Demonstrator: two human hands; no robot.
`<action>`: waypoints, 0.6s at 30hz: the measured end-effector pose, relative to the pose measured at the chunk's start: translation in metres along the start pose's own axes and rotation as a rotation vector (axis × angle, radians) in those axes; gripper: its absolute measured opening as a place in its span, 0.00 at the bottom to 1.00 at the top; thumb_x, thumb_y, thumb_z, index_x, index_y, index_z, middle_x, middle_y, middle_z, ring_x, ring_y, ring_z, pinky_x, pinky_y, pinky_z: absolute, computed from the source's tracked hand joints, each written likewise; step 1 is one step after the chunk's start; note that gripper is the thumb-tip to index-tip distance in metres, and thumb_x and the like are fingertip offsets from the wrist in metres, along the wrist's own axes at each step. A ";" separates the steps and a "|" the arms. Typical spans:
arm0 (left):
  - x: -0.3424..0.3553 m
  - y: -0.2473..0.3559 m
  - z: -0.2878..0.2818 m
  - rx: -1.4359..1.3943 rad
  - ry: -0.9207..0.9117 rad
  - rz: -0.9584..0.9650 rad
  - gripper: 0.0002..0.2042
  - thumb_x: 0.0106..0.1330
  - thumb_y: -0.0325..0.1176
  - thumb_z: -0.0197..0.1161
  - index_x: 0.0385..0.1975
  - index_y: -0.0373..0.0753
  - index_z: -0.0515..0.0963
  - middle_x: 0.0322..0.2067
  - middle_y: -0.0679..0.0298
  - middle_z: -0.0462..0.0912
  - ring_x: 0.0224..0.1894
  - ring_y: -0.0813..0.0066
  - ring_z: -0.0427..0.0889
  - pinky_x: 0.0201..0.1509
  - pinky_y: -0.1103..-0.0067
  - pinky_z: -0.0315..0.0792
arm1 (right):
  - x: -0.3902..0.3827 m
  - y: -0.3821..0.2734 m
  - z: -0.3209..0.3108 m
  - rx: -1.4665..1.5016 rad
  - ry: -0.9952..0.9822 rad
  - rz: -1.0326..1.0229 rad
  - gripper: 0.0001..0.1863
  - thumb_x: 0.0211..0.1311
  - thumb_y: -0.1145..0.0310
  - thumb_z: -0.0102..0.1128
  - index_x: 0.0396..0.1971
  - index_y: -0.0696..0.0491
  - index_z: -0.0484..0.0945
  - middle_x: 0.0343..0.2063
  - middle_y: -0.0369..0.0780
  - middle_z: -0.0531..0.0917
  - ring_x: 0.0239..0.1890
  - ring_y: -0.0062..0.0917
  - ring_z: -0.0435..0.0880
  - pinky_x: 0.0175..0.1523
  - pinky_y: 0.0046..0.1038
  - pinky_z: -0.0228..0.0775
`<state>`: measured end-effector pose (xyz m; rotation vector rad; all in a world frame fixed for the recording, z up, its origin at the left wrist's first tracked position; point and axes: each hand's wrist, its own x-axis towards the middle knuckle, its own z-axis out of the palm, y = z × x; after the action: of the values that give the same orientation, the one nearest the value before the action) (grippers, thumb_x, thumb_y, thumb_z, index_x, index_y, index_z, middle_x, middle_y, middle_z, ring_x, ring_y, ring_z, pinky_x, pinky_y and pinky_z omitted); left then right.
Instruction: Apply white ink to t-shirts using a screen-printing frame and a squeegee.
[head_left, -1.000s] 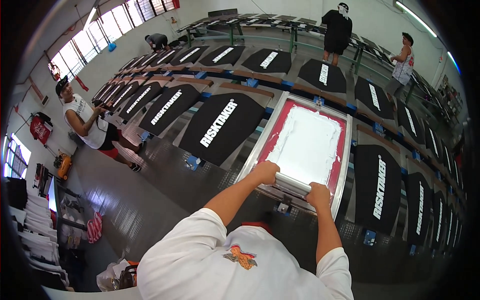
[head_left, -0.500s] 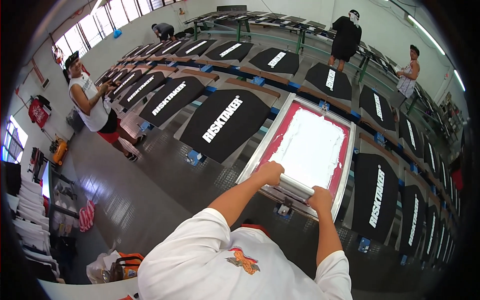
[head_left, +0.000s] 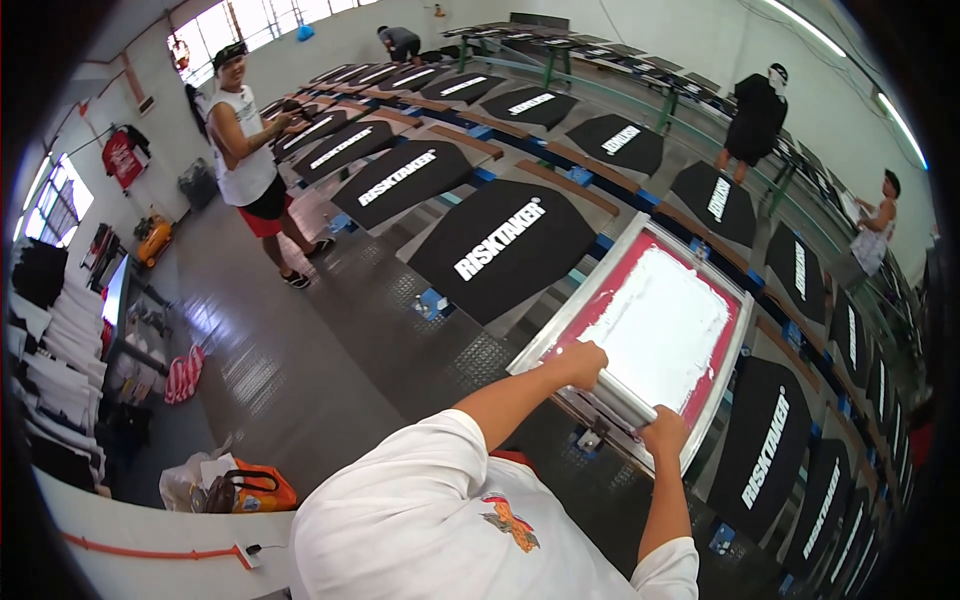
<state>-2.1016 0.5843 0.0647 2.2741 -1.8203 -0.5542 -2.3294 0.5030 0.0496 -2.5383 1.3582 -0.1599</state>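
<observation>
In front of me a silver-framed printing screen (head_left: 577, 293) with a dark pink mesh border lies over one station of the long table. Thick white ink (head_left: 658, 312) covers most of its mesh. My left hand (head_left: 580, 364) and my right hand (head_left: 664, 433) are closed round opposite ends of a squeegee (head_left: 627, 398) with a pale metal handle. It sits at the screen's near end, slanting down to the right. The handle hides its blade. Black shirt panel (head_left: 500, 250) with white lettering lies left of the screen, and another similar panel (head_left: 762, 445) lies right of it.
Rows of printed black panels run along both sides of the table. At left a person in a white sleeveless top (head_left: 243, 140) stands beside it; other people are farther back. A clothes rack (head_left: 65, 370) and an orange bag (head_left: 262, 487) are at lower left.
My view has turned left, so the scene sits farther right and lower. Both hands stay on the squeegee at the screen's near end, with little movement against the screen.
</observation>
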 end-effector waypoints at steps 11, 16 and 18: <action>0.001 0.000 0.001 0.018 -0.042 -0.012 0.18 0.41 0.30 0.67 0.37 0.43 0.81 0.34 0.54 0.82 0.41 0.56 0.80 0.42 0.67 0.75 | -0.003 -0.012 -0.018 0.008 -0.095 -0.002 0.19 0.35 0.68 0.70 0.33 0.52 0.81 0.29 0.48 0.83 0.35 0.42 0.82 0.42 0.37 0.74; 0.002 0.000 0.004 0.029 -0.022 0.016 0.15 0.41 0.26 0.61 0.34 0.41 0.81 0.32 0.52 0.82 0.38 0.55 0.81 0.39 0.66 0.75 | -0.003 -0.013 -0.019 0.012 -0.091 -0.001 0.18 0.35 0.68 0.69 0.33 0.53 0.81 0.29 0.48 0.83 0.35 0.42 0.82 0.42 0.38 0.74; 0.001 -0.002 0.007 0.018 -0.010 0.006 0.16 0.41 0.26 0.61 0.34 0.41 0.81 0.31 0.52 0.81 0.38 0.55 0.81 0.39 0.66 0.75 | -0.003 -0.014 -0.020 0.029 -0.106 -0.001 0.19 0.35 0.69 0.69 0.34 0.53 0.81 0.29 0.48 0.83 0.35 0.42 0.82 0.42 0.38 0.74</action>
<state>-2.1024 0.5845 0.0576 2.2810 -1.8438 -0.5518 -2.3242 0.5091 0.0724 -2.4860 1.3047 -0.0442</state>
